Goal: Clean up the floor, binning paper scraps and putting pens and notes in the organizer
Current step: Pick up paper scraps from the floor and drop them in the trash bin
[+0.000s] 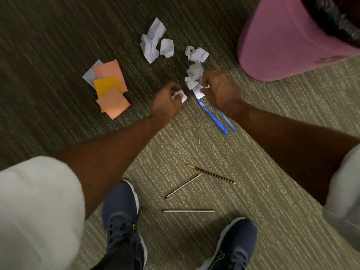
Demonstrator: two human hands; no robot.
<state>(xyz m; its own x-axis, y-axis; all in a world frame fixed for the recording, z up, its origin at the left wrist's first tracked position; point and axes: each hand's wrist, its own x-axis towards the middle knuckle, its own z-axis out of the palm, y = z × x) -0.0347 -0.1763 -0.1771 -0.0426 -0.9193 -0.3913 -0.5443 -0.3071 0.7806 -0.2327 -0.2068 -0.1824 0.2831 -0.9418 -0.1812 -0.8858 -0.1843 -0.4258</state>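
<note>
**Both hands loaded with scraps, bin close by**

Head view: the person bends over a ribbed carpet point(58, 36). The left hand point(165, 102) has its fingers curled round a small white paper scrap point(180, 96). Just to its right, the right hand point(222, 90) grips a bunch of crumpled paper point(194, 78), fingers closed on its lower end. Farther off lie a large crumpled sheet point(153, 42) and a smaller white wad point(196, 53). The pink bin point(282, 41), lined with a black bag point(331, 18), stands at far right, near the right hand. To the left sits a stack of sticky notes point(111, 88), orange and yellow over a lined sheet. Two blue pens point(212, 116) lie side by side, partly under the right wrist. Three thin pens point(188, 211) are scattered nearer, by the dark shoes point(122, 221). No organizer is in view.

The step in hand looks like the binning of scraps, early in the task. The next move calls for lifting both handfuls up over the bin's rim, whose mouth is mostly out of frame, and releasing them inside. The two far wads, the pens and the notes remain.
</note>
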